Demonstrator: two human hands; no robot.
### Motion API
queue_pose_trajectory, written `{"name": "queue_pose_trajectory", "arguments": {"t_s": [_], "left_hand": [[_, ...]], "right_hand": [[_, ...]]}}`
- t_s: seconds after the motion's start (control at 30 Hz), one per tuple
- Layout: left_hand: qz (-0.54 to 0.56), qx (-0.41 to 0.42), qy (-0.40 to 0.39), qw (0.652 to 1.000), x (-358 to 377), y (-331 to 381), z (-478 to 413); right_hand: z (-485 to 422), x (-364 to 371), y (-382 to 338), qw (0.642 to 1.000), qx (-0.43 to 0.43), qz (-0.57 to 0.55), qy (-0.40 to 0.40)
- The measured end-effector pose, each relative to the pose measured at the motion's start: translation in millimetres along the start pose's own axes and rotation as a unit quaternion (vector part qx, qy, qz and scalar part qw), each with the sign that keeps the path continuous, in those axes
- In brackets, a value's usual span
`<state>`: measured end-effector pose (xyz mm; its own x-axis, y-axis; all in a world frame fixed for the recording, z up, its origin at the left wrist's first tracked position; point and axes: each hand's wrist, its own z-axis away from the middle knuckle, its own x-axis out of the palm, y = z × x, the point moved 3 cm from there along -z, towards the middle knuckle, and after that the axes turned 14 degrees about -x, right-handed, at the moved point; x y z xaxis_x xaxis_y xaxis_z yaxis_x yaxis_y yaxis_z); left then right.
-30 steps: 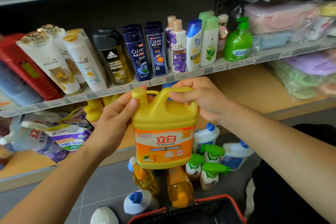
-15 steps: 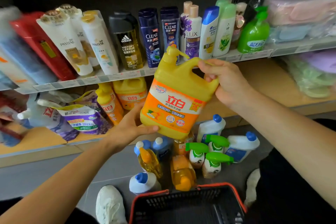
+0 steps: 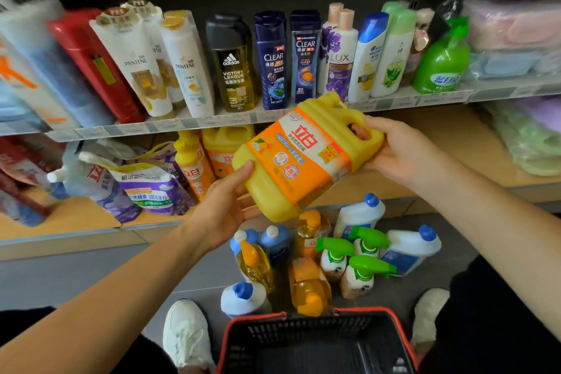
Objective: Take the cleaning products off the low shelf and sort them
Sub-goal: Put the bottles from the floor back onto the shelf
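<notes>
While our right hand (image 3: 397, 150) grips the yellow detergent jug (image 3: 303, 158) by its handle at two o'clock, our left hand (image 3: 226, 206) cups its base at eight o'clock, jug tilted before the low shelf (image 3: 455, 143).

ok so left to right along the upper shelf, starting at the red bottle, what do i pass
red bottle, white bottles, black bottle, dark blue bottles, purple-flowered bottle, blue-capped bottle, pale green bottle, green pump bottle
</notes>
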<state>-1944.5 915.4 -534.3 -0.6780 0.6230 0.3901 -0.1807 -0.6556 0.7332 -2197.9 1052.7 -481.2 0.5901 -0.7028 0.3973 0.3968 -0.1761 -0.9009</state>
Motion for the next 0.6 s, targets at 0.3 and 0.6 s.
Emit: {"name": "queue_pose_trajectory", "arguments": {"t_s": [0.3, 0.6], "left_hand": [[-0.025, 0.02, 0.033, 0.999, -5.6, 11.7, 7.1], [-0.16, 0.175, 0.004, 0.972, -12.6, 25.2, 18.5]], "right_hand": [[4.3, -14.0, 4.3, 0.981, 0.014, 0.188, -0.054], [11.6, -15.8, 20.3, 0.979, -0.099, 0.152, -0.094]]}}
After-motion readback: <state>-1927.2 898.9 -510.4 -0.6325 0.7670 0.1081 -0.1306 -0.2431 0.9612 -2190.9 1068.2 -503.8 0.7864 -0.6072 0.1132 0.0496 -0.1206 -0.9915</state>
